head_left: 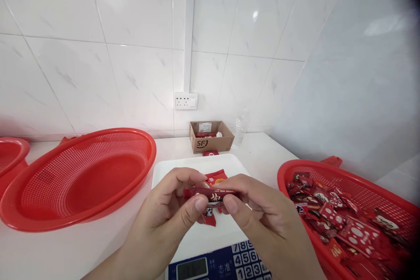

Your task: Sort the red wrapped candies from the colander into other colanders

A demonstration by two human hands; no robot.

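Note:
A small dark red wrapped snack packet point(215, 195) with pale lettering is pinched between both my hands, above a white weighing scale. My left hand point(173, 214) grips its left end with thumb and fingers. Its right end sits in my right hand point(259, 214), thumb on the near side. Behind and below it, more red packets point(216, 176) lie on the scale's white pan point(193, 238), partly hidden by my fingers. The scale's blue panel point(219, 266) shows a display and number keys at the bottom; the display's reading is too faint to make out.
A red mesh basket point(131, 140) stands at left, with part of another red basket point(13, 153) beside it. At right, a red basket point(315, 166) holds many wrapped packets. A cardboard box point(213, 143) and a clear plastic container point(240, 129) stand near the tiled wall.

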